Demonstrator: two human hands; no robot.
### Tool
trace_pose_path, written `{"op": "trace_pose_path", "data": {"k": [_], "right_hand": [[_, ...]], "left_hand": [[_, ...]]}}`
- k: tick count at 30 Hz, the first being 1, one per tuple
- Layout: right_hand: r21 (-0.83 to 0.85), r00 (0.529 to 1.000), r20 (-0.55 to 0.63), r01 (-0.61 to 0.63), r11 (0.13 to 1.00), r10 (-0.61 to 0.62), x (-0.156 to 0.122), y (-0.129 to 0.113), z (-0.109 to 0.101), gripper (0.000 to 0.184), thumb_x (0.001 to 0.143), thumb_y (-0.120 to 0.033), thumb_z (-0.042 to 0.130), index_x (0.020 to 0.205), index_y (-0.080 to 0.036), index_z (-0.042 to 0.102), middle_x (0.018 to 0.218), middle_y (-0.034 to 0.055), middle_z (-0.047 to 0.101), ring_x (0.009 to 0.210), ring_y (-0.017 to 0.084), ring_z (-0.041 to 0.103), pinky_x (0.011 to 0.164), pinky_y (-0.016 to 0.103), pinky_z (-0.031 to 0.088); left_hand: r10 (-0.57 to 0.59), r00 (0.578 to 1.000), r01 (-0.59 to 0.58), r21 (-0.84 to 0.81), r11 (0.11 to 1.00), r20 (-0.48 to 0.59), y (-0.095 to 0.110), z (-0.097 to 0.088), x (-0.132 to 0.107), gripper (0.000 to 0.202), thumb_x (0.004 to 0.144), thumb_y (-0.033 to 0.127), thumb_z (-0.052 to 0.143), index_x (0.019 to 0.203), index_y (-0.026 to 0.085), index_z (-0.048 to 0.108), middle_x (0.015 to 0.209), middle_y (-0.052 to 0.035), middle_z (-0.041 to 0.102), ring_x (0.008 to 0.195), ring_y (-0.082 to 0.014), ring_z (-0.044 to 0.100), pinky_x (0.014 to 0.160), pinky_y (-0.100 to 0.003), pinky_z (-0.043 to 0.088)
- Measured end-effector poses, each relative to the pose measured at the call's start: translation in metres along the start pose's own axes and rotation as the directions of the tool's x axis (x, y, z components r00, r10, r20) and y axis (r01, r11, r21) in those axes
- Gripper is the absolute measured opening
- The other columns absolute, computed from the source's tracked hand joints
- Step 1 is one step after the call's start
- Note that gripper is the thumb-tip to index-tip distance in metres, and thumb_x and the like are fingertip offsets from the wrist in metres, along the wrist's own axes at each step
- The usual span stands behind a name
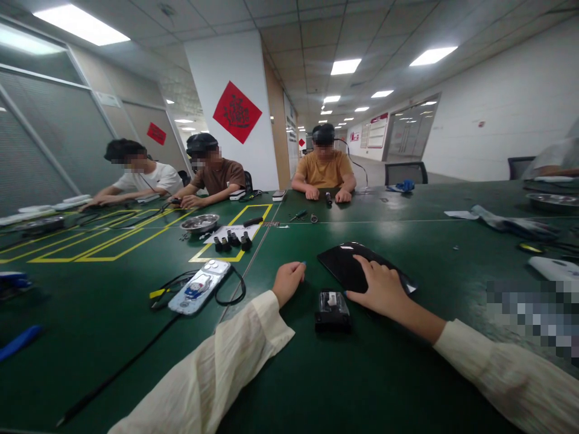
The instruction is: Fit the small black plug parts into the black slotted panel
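A glossy black sheet (339, 265) lies on the green table (280, 386) in front of the person, out past a small black box (333, 316); whether it is a bag or a stiff panel I cannot tell. The right hand (382, 289) is spread over its near right side, fingers apart on the surface, not visibly closed around anything. The thumb comes close to the box, perhaps touching it. The left hand (289, 281) rests on the table to the left of both, fingers loosely curled; no object shows in it, though its inside is hidden. As things lie, the sheet seems set down rather than lifted, and the box stands with neither hand gripping it; the view does not show whether handling of either is finished or barely begun. Farther left are a phone (199, 288) and a black cord (122, 366). Beyond stand black cylinders (233, 240) by a paper (221, 231) and a metal bowl (200, 230). Across the table sits a co-worker in orange (324, 170).
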State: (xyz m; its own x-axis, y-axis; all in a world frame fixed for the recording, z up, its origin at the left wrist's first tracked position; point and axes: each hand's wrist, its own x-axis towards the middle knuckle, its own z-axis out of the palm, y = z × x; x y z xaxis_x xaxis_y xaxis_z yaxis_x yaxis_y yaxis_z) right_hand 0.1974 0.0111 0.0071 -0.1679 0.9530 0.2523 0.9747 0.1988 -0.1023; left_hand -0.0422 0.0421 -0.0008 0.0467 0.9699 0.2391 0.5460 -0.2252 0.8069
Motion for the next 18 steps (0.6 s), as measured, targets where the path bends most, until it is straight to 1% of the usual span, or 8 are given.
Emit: {"op": "trace_pose_path", "data": {"k": [3, 5, 7, 9, 12, 15, 17, 18], "right_hand": [[-0.057, 1.0, 0.015, 0.007, 0.998, -0.006, -0.002, -0.004, -0.004, 0.089, 0.07, -0.065, 0.05, 0.14, -0.016, 0.03, 0.112, 0.019, 0.056, 0.099, 0.035, 0.054, 0.08, 0.044, 0.036], [-0.069, 0.999, 0.035, 0.015, 0.998, -0.013, -0.004, -0.007, -0.01, 0.082, 0.077, -0.064, 0.042, 0.141, -0.015, 0.03, 0.111, 0.0197, 0.058, 0.097, 0.034, 0.057, 0.08, 0.044, 0.037], [-0.041, 0.999, 0.046, 0.026, 0.999, -0.024, -0.005, -0.01, -0.016, 0.07, 0.085, -0.058, 0.031, 0.14, -0.014, 0.031, 0.11, 0.0193, 0.059, 0.096, 0.031, 0.059, 0.078, 0.042, 0.04], [0.017, 0.998, 0.045, 0.05, 0.999, -0.05, -0.008, -0.012, -0.021, 0.061, 0.09, -0.05, 0.024, 0.138, -0.013, 0.034, 0.109, 0.0176, 0.062, 0.093, 0.028, 0.061, 0.075, 0.039, 0.042], [0.099, 0.994, 0.054, 0.084, 0.992, -0.09, -0.01, -0.012, -0.026, 0.055, 0.091, -0.044, 0.026, 0.135, -0.015, 0.039, 0.106, 0.0138, 0.065, 0.086, 0.024, 0.064, 0.072, 0.035, 0.045], [0.194, 0.994, 0.066, 0.076, 0.978, -0.09, -0.004, -0.003, -0.031, 0.05, 0.089, -0.043, 0.032, 0.13, -0.018, 0.044, 0.1, 0.0099, 0.067, 0.084, 0.022, 0.064, 0.071, 0.032, 0.046], [0.228, 0.999, 0.015, 0.033, 0.973, -0.038, 0.007, 0.014, -0.036, 0.049, 0.088, -0.041, 0.034, 0.129, -0.017, 0.045, 0.103, 0.0105, 0.065, 0.089, 0.021, 0.063, 0.075, 0.031, 0.046], [0.204, 0.999, -0.038, -0.014, 0.979, 0.022, 0.015, 0.027, -0.039, 0.05, 0.088, -0.04, 0.035, 0.129, -0.015, 0.045, 0.109, 0.0131, 0.063, 0.094, 0.023, 0.061, 0.079, 0.032, 0.044]], "left_hand": [[-0.002, 1.0, 0.002, 0.005, 1.0, 0.003, 0.0, 0.0, 0.001, 0.04, 0.078, 0.042, 0.037, 0.046, 0.018, 0.042, 0.045, 0.0035, 0.039, 0.049, -0.0117, 0.041, 0.055, -0.026, 0.028], [-0.001, 1.0, 0.001, 0.01, 1.0, 0.005, -0.001, 0.001, 0.002, 0.04, 0.078, 0.042, 0.038, 0.046, 0.018, 0.042, 0.045, 0.0032, 0.04, 0.05, -0.0119, 0.041, 0.055, -0.026, 0.029], [0.002, 1.0, -0.002, 0.012, 1.0, 0.007, -0.002, 0.001, 0.003, 0.04, 0.078, 0.042, 0.038, 0.046, 0.018, 0.042, 0.046, 0.0029, 0.04, 0.05, -0.0122, 0.041, 0.056, -0.026, 0.029], [0.005, 1.0, -0.005, 0.011, 1.0, 0.009, -0.003, 0.001, 0.004, 0.04, 0.078, 0.042, 0.037, 0.046, 0.018, 0.041, 0.046, 0.0027, 0.041, 0.051, -0.0123, 0.042, 0.056, -0.026, 0.029], [0.006, 1.0, -0.006, 0.007, 1.0, 0.014, -0.004, 0.001, 0.003, 0.039, 0.077, 0.041, 0.038, 0.046, 0.019, 0.041, 0.046, 0.0028, 0.04, 0.051, -0.0123, 0.041, 0.056, -0.026, 0.029], [0.008, 1.0, -0.008, 0.007, 1.0, 0.019, -0.003, 0.001, 0.002, 0.04, 0.078, 0.041, 0.038, 0.046, 0.018, 0.042, 0.046, 0.0029, 0.039, 0.05, -0.0124, 0.041, 0.056, -0.026, 0.029], [0.006, 1.0, -0.007, 0.012, 1.0, 0.019, -0.003, 0.001, 0.001, 0.04, 0.078, 0.042, 0.038, 0.045, 0.018, 0.042, 0.046, 0.0028, 0.04, 0.05, -0.0123, 0.041, 0.056, -0.026, 0.029], [0.006, 1.0, -0.006, 0.015, 1.0, 0.018, -0.003, 0.001, 0.001, 0.04, 0.078, 0.041, 0.038, 0.045, 0.018, 0.042, 0.046, 0.0028, 0.04, 0.051, -0.0123, 0.041, 0.056, -0.026, 0.029]]}}
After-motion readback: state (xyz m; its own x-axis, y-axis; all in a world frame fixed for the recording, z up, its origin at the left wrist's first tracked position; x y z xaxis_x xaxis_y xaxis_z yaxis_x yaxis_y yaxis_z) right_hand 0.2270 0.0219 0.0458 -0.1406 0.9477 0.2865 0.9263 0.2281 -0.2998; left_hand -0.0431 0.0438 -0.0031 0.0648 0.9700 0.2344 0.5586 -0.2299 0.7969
